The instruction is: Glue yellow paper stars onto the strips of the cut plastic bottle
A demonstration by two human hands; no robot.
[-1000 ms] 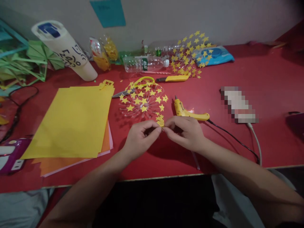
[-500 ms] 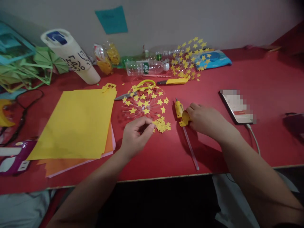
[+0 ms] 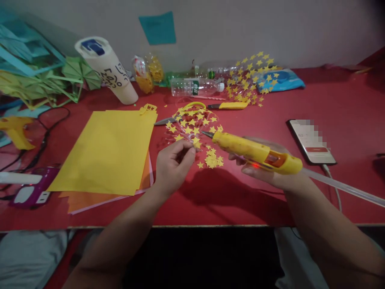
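Observation:
My right hand is wrapped round a yellow hot glue gun, held above the table. A clear glue stick sticks out of its rear, a red light glows on it, and its nozzle points left. My left hand is closed in a pinch on a small yellow paper star at its fingertips. Just behind lies a clear plastic piece with curved strips, dotted with yellow stars. A small pile of loose stars rests on the red table between my hands.
Yellow paper sheets lie left over orange and pink ones. Scissors and a yellow cutter lie behind the plastic piece. Further back stand a white tumbler, plastic bottles and another star-covered piece. A charging phone lies right.
My right hand has lifted the glue gun off the table and turned its nozzle leftward. My left hand has moved slightly away from the star pile with a star in its pinch.

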